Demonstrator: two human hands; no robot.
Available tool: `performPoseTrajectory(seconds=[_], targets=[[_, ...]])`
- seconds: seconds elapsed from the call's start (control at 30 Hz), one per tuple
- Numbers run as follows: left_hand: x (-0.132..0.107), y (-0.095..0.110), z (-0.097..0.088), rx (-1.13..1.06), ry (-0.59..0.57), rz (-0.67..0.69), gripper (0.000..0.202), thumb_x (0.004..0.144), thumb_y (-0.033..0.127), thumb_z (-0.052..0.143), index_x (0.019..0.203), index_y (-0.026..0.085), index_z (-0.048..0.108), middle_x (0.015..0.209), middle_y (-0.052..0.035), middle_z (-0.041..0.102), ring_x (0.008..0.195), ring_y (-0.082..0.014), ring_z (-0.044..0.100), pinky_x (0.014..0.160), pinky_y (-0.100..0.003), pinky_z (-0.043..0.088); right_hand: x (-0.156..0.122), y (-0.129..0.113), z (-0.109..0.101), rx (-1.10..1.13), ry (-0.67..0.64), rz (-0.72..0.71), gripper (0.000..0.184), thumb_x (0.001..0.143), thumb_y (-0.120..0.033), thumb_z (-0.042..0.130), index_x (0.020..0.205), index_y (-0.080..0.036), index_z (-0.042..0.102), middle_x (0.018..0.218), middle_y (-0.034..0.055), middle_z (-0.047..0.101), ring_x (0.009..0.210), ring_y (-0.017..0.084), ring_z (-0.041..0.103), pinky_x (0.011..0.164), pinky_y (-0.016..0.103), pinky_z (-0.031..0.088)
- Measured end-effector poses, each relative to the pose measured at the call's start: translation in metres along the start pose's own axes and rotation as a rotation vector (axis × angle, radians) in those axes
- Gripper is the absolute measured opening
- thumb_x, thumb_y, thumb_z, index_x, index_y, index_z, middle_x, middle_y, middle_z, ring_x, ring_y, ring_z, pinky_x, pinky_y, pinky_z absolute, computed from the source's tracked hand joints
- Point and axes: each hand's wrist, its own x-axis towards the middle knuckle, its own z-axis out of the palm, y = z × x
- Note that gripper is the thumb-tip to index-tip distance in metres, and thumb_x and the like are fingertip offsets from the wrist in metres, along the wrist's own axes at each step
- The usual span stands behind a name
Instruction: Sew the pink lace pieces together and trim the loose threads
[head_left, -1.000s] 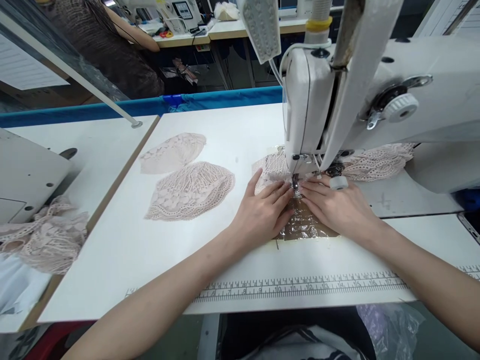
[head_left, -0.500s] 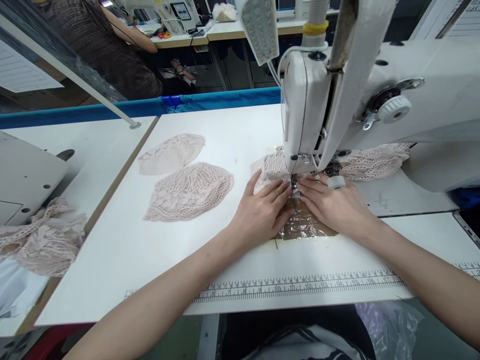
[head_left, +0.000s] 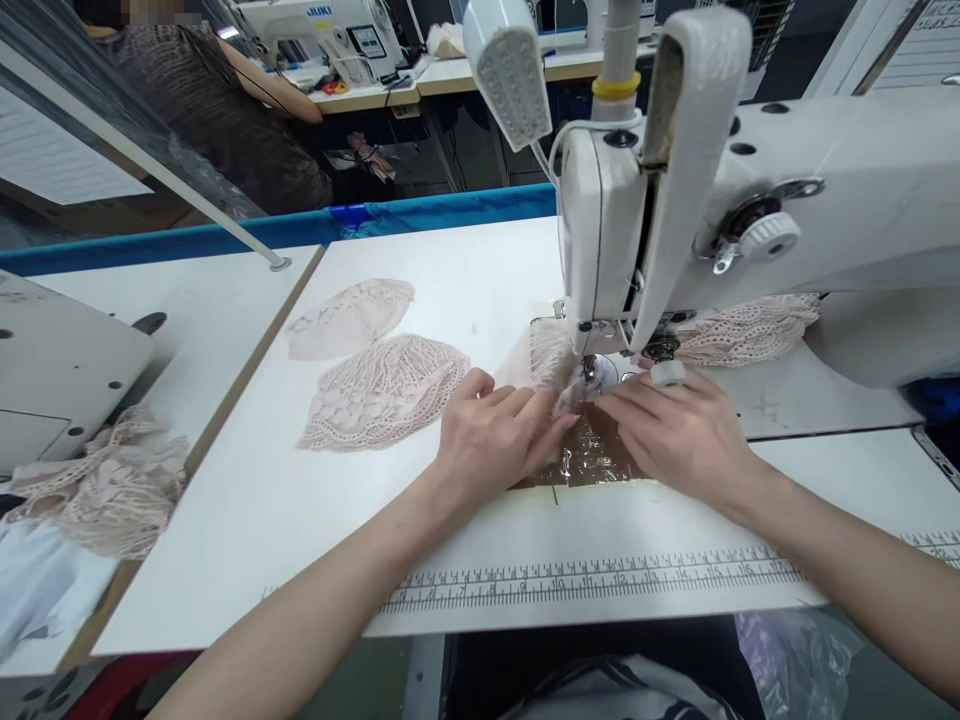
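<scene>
My left hand (head_left: pixel 499 430) is closed, with bent fingers gripping the near edge of a pale pink lace piece (head_left: pixel 551 355) just left of the needle. The lace is lifted and bunched beside the presser foot (head_left: pixel 589 368) of a white sewing machine (head_left: pixel 607 230). My right hand (head_left: pixel 675 430) is right of the foot, its fingers bent and pressed together, pointing at it; whatever is under the fingertips is hidden. Beneath both hands lies a brown patch under shiny clear film (head_left: pixel 600 455).
Two lace cup pieces (head_left: pixel 386 390) lie on the white table (head_left: pixel 315 560) to the left. More lace (head_left: pixel 750 330) sits under the machine arm. Another lace bundle (head_left: pixel 124 490) is at far left. A printed ruler (head_left: pixel 600 580) runs along the front edge. Someone's arm (head_left: pixel 274 90) shows behind.
My left fingers, flat on the lace before, have curled and lifted its edge, pulling it left. My right fingers have bent and drawn slightly nearer to me. The view has shifted a little.
</scene>
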Motion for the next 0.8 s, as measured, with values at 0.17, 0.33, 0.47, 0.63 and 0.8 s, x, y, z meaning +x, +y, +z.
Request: performPoseTrajectory(seconds=[0.17, 0.33, 0.47, 0.63, 0.8], targets=[[0.003, -0.001, 0.000, -0.051, 0.055, 0.023, 0.018, 0.092, 0.017, 0.050, 0.103, 0.018, 0.064, 0.095, -0.0033, 0.074, 0.087, -0.0175, 0.068, 0.077, -0.035, 0.048, 0.002, -0.015, 0.000, 0.180, -0.039, -0.087, 0.032, 0.085, 0.001, 0.045, 0.099, -0.015, 0.069, 0.103, 0.0054, 0.073, 0.097, 0.017, 0.065, 0.092, 0.030, 0.049], [0.005, -0.007, 0.006, -0.205, -0.053, 0.097, 0.031, 0.094, 0.011, 0.041, 0.119, 0.016, 0.058, 0.124, -0.0057, 0.067, 0.121, -0.0176, 0.058, 0.107, -0.039, 0.041, -0.001, -0.016, -0.002, 0.169, -0.003, -0.038, 0.033, 0.082, 0.004, 0.044, 0.089, -0.015, 0.070, 0.085, 0.0030, 0.074, 0.082, 0.017, 0.067, 0.079, 0.029, 0.053], [0.004, -0.006, 0.010, -0.243, -0.139, 0.091, 0.033, 0.095, 0.012, 0.040, 0.123, 0.015, 0.056, 0.124, -0.0068, 0.066, 0.118, -0.0175, 0.060, 0.108, -0.040, 0.040, -0.005, -0.015, -0.002, 0.120, -0.118, 0.016, 0.036, 0.083, 0.003, 0.042, 0.105, -0.013, 0.067, 0.114, 0.0075, 0.070, 0.094, 0.021, 0.066, 0.074, 0.031, 0.054], [0.010, -0.005, 0.014, -0.321, -0.178, -0.045, 0.034, 0.096, 0.016, 0.038, 0.128, 0.013, 0.050, 0.130, -0.0102, 0.062, 0.125, -0.0200, 0.054, 0.111, -0.043, 0.037, -0.003, -0.017, 0.005, 0.196, -0.182, 0.003, 0.036, 0.082, 0.003, 0.045, 0.108, -0.011, 0.066, 0.116, 0.0083, 0.069, 0.104, 0.023, 0.064, 0.084, 0.034, 0.055], [0.021, 0.001, 0.010, -0.309, -0.368, -0.206, 0.038, 0.098, 0.030, 0.038, 0.133, 0.016, 0.045, 0.137, -0.0083, 0.056, 0.136, -0.0226, 0.042, 0.115, -0.045, 0.032, -0.026, -0.014, 0.010, 0.214, -0.089, -0.080, 0.041, 0.083, -0.001, 0.046, 0.118, -0.015, 0.062, 0.122, 0.0132, 0.064, 0.099, 0.029, 0.065, 0.076, 0.044, 0.055]])
